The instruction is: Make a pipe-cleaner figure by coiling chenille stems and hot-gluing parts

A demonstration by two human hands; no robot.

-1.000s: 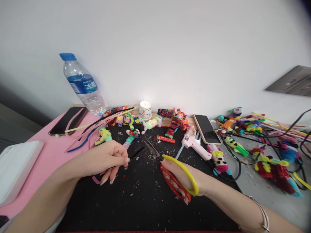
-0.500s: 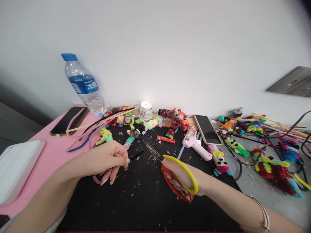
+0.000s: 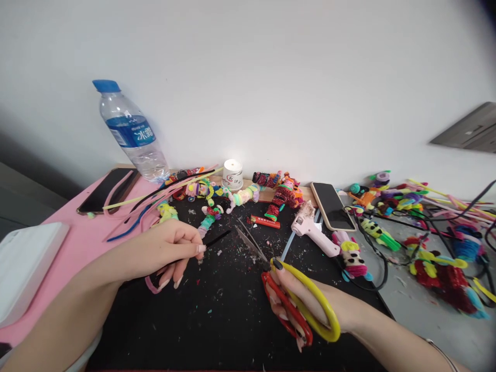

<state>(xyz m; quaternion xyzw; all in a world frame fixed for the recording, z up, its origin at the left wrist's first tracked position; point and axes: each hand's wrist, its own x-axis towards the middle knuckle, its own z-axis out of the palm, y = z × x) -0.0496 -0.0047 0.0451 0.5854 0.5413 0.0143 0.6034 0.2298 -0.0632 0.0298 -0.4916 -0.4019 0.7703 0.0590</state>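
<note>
Between thumb and fingers, my left hand (image 3: 182,253) pinches a black pipe cleaner (image 3: 218,239) whose free end points right. My right hand (image 3: 290,297) grips scissors (image 3: 298,294) with one yellow and one red handle loop. Their blades are slightly parted and aim up and left, with the tips just right of the pipe cleaner's end, apart from it. A pink pipe cleaner (image 3: 152,287) shows below my left hand. Beneath both hands lies a black mat (image 3: 217,330) strewn with small clippings.
A pink glue gun (image 3: 313,230), a red glue-like tube (image 3: 265,222), a phone (image 3: 332,206) and a paper cup (image 3: 232,174) stand or lie behind. Several pipe-cleaner figures (image 3: 351,258) spread rightward among black cables. At left are a water bottle (image 3: 132,134) and a white box (image 3: 31,268).
My right hand has moved right and toward me, and the scissors' handles and blades have spread wider. More of the black pipe cleaner shows beyond my left fingers.
</note>
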